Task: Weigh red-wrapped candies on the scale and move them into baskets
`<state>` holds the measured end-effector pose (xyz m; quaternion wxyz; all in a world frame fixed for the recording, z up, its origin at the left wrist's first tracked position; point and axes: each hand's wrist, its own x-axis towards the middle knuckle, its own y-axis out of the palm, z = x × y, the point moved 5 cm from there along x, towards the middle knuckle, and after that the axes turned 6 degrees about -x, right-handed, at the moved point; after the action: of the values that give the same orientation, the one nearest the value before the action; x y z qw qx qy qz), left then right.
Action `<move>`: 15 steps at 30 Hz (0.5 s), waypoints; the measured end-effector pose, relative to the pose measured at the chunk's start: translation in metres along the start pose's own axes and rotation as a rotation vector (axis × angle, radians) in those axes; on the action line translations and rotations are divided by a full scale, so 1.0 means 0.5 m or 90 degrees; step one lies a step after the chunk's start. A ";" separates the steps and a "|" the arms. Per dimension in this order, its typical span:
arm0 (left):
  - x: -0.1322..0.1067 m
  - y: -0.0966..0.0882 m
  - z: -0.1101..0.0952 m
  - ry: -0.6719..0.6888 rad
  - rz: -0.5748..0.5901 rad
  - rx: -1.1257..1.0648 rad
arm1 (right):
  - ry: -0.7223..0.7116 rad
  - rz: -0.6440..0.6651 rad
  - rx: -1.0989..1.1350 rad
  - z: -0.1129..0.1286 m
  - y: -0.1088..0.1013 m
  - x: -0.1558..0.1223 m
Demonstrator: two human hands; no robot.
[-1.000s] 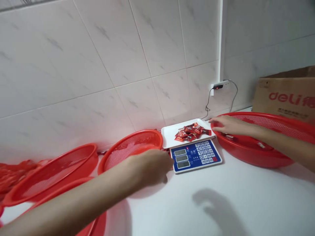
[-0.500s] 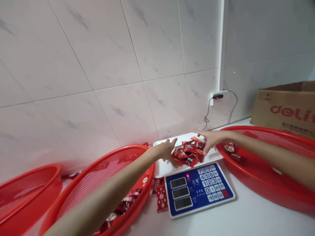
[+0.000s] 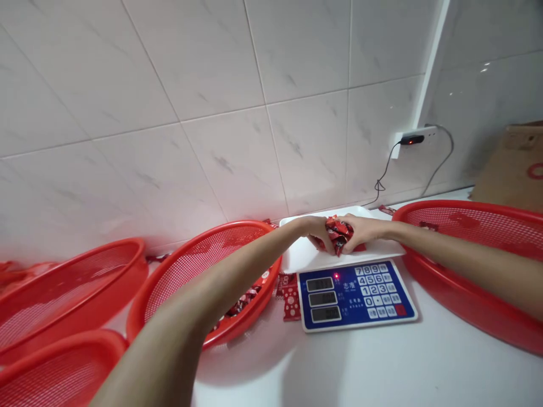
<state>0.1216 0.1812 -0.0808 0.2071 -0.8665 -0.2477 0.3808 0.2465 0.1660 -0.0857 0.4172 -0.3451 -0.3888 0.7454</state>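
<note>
A pile of small red candy packets (image 3: 338, 233) sits on the white weighing tray (image 3: 305, 259) of a blue-faced digital scale (image 3: 355, 294). My left hand (image 3: 314, 228) cups the pile from its left side. My right hand (image 3: 361, 230) presses in from the right. Both hands have their fingers curled round the packets, squeezing them into one bunch between them. The scale's displays are lit and a red light glows above them.
A red mesh basket (image 3: 212, 271) with a few packets stands left of the scale; two more red baskets (image 3: 63, 294) lie farther left. A large red basket (image 3: 475, 265) is on the right, a cardboard box (image 3: 513, 164) behind it. A charger and cable (image 3: 407, 141) hang on the tiled wall.
Both hands came onto the scale tray from either side and closed round the candy pile, gathering the spread packets into a tight bunch. The camera moved closer and shifted left.
</note>
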 end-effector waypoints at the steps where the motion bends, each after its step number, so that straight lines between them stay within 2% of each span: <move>1: -0.001 0.001 0.003 -0.007 -0.002 -0.004 | 0.012 -0.018 0.011 -0.001 0.002 0.001; 8: 0.005 -0.006 0.019 -0.047 -0.012 -0.017 | 0.047 -0.038 0.159 0.018 0.026 0.023; 15: -0.011 -0.012 0.037 -0.056 -0.054 -0.007 | 0.040 -0.071 0.184 0.066 0.023 0.015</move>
<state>0.1028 0.1859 -0.0860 0.2075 -0.8386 -0.2953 0.4080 0.2118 0.1592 -0.0819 0.5151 -0.2829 -0.2827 0.7581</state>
